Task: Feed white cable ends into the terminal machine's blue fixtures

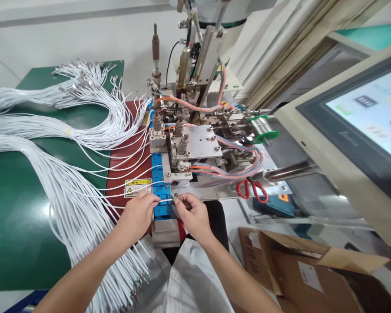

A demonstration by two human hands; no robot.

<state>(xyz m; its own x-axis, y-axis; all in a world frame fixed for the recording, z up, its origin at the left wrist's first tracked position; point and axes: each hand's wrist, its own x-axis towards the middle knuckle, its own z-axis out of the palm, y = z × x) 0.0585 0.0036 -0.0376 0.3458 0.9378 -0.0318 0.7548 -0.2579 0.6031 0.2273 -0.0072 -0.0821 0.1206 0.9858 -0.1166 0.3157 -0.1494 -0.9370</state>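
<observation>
My left hand (pixel 136 216) pinches a white cable (pixel 165 200) close to its end, at the near part of a row of blue fixture blocks (pixel 163 211). Opposite it, my right hand (pixel 193 214) has thumb and forefinger closed at the cable's tip; the small part between those fingers is too small to make out. Several other white cables run from the left into blue blocks farther along the row. A large bundle of white cables (pixel 81 204) lies to the left of my left hand, with stripped, coloured wire ends hanging near my lap.
A metal machine (pixel 195 141) with orange and clear hoses stands ahead. A green solder-wire spool (pixel 262 129), red-handled scissors (pixel 252 191) and a screen (pixel 371 108) are to the right. An open cardboard box (pixel 299 269) sits lower right. More cables cover the green table (pixel 16 191).
</observation>
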